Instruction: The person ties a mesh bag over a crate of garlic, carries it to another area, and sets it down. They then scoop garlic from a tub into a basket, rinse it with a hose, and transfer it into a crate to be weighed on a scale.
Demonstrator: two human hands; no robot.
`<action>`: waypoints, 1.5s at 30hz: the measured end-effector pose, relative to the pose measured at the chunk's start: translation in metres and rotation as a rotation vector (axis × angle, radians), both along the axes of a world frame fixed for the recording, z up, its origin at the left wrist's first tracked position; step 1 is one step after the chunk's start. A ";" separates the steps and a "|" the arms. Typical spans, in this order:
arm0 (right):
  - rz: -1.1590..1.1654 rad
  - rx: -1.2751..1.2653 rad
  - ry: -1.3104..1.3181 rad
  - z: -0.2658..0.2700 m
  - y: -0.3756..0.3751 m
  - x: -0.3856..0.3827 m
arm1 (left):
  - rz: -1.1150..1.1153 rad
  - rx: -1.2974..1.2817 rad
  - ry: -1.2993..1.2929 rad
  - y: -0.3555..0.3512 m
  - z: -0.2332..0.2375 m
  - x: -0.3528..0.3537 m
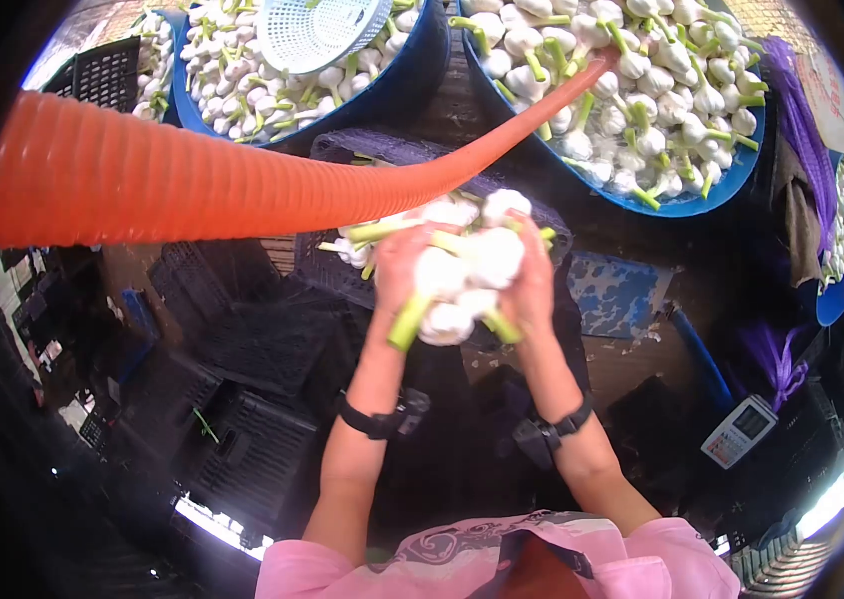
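Between my left hand (399, 268) and my right hand (536, 275) is a cluster of white garlic bulbs (442, 275) with cut green stems. Both hands are closed round the cluster from its two sides; some fingers are hidden behind the bulbs. Just behind and below them stands a dark crate (327, 275) draped with purple mesh (382, 147). More garlic shows at the crate's left part. Each wrist wears a black strap with a small device.
An orange ribbed hose (212, 190) crosses above the crate into the right blue tub (686, 207) of garlic. At the left, another blue tub (347, 122) holds garlic and a white basket (322, 35). Dark crates (252, 439) lie lower left; a white remote-like device (739, 431) is at right.
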State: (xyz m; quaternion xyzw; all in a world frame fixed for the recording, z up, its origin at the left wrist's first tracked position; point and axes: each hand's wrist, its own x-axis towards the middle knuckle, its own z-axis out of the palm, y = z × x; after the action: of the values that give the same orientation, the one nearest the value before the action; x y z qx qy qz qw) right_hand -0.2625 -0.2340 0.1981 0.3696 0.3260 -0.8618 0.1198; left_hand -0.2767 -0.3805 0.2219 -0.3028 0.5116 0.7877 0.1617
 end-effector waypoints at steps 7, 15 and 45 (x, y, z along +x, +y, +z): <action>1.138 1.057 0.289 -0.047 0.008 0.026 | -0.464 -1.071 -0.005 -0.133 -0.101 0.014; 1.352 0.909 0.433 -0.002 0.095 -0.015 | -0.237 -0.994 -0.166 -0.120 -0.111 0.047; 0.052 0.553 -0.242 -0.114 0.229 -0.161 | 0.049 -0.409 -0.094 0.297 -0.145 -0.154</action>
State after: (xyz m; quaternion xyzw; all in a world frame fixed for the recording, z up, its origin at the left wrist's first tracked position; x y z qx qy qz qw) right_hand -0.4238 -0.0053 0.0839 0.4797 0.5411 -0.6867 0.0744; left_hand -0.4309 -0.0836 0.0771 -0.3781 0.6451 0.6562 0.1015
